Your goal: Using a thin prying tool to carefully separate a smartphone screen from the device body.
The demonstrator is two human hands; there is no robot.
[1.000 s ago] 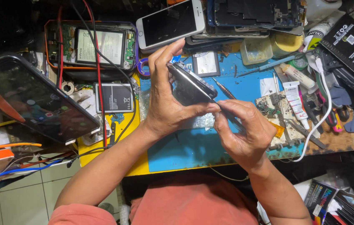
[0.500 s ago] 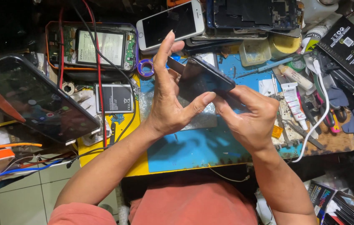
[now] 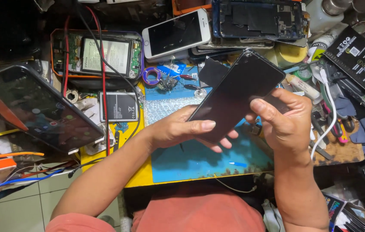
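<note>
Cluttered bench [image 3: 105, 180]; black phone [image 3: 234, 96] gripped btwn L hand [image 3: 182, 129] & R hand [image 3: 283, 122].

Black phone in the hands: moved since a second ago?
Yes. The black phone has turned screen-up, and its top end now reaches toward the white phone at the bench's back.

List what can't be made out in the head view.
- Underside of the black phone: faces away, left hand beneath.
- Right hand fingers: behind the phone.
- Blue mat centre: covered by both hands.
- Opened phone: cut by top edge.
</note>
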